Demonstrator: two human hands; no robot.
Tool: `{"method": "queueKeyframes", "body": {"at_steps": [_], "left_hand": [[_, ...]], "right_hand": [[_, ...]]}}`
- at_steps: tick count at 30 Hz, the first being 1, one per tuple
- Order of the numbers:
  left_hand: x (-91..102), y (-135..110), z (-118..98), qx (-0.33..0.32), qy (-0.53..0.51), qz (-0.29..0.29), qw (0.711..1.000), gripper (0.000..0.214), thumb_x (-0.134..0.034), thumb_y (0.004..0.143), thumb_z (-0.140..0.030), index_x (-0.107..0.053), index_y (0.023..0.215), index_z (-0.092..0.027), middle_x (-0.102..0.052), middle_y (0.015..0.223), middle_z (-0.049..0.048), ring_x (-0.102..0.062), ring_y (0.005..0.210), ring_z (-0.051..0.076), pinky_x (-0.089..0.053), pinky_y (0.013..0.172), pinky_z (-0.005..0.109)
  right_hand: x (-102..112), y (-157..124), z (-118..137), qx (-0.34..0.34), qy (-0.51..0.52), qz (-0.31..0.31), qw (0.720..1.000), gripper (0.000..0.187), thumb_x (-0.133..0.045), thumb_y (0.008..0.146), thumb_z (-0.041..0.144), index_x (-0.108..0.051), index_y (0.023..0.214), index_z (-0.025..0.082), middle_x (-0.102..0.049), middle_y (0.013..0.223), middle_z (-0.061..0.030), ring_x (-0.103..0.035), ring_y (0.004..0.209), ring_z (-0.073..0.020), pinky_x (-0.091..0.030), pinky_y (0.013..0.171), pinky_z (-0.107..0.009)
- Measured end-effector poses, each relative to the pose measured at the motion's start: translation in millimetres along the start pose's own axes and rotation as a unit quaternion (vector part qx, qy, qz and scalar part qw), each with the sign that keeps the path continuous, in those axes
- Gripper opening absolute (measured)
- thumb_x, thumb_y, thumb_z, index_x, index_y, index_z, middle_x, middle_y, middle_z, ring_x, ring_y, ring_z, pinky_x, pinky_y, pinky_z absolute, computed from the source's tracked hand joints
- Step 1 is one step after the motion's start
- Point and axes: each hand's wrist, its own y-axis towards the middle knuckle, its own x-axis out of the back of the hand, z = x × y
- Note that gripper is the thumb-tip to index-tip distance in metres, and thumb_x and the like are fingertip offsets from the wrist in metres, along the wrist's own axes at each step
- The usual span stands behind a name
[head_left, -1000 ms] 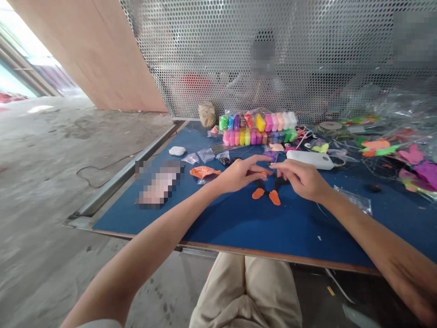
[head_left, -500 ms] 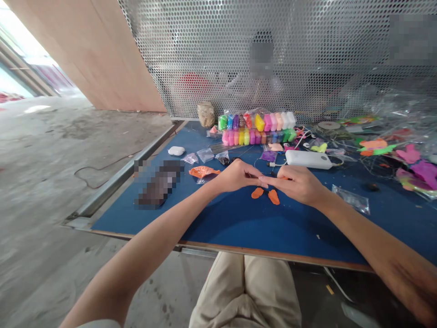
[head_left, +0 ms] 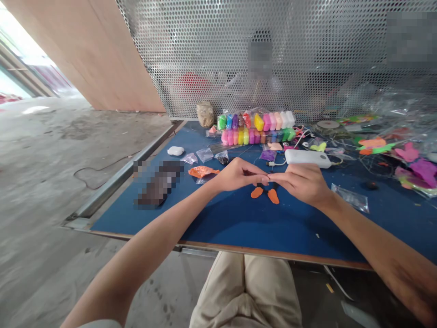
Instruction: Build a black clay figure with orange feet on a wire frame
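My left hand [head_left: 241, 175] and my right hand [head_left: 303, 183] meet fingertip to fingertip over the blue table [head_left: 221, 223]. Both are closed in a pinch, and whatever sits between the fingers is hidden. Just below them lie two flat orange clay pieces, a left one [head_left: 256, 192] and a right one [head_left: 273, 196], with dark bits beside them partly covered by my fingers. To the left of my left hand is a lump of orange clay [head_left: 202, 171] in clear plastic.
Packs of coloured clay [head_left: 257, 136] line the back by a perforated metal screen [head_left: 205, 54]. A white power bank [head_left: 307, 158] with a cable sits behind my right hand. A white earbud case [head_left: 175, 151] is at left; a clear plastic bag [head_left: 350, 198] lies at right.
My right hand has shifted slightly right and its fingers have straightened toward the left fingertips. The bit of orange seen at its fingers before is now out of sight.
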Motion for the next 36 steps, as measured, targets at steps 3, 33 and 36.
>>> {"method": "queueKeyframes", "body": {"at_steps": [3,33,36], "left_hand": [[-1.7,4,3,0.014,-0.031,-0.076,0.997,0.031,-0.072,0.088,-0.043,-0.08,0.097,-0.015,-0.078,0.09,0.0088,-0.069,0.074,0.015,-0.055,0.067,0.024],[-7.2,7,10,0.094,-0.074,-0.043,0.992,0.034,-0.062,0.096,-0.042,-0.071,0.109,-0.013,-0.076,0.099,0.0096,-0.072,0.083,0.013,-0.059,0.077,0.025],[-12.7,7,9,0.122,-0.193,-0.008,0.974,0.04,-0.068,0.092,-0.043,-0.069,0.118,-0.012,-0.075,0.106,0.0129,-0.074,0.1,0.021,-0.058,0.091,0.033]], "right_hand": [[0,1,-2,-0.057,0.011,-0.024,0.998,0.015,-0.074,0.088,0.02,-0.074,0.102,0.025,-0.06,0.069,0.0023,-0.053,0.058,-0.0111,-0.041,0.056,-0.028],[-15,-4,-8,-0.185,0.182,0.017,0.966,0.008,-0.07,0.092,0.027,-0.075,0.097,0.023,-0.054,0.069,0.0019,-0.048,0.058,-0.011,-0.038,0.056,-0.028],[-15,-2,-3,-0.184,0.195,0.008,0.963,0.01,-0.069,0.093,0.024,-0.077,0.1,0.023,-0.061,0.073,0.0007,-0.052,0.06,-0.0108,-0.04,0.057,-0.027]]}}
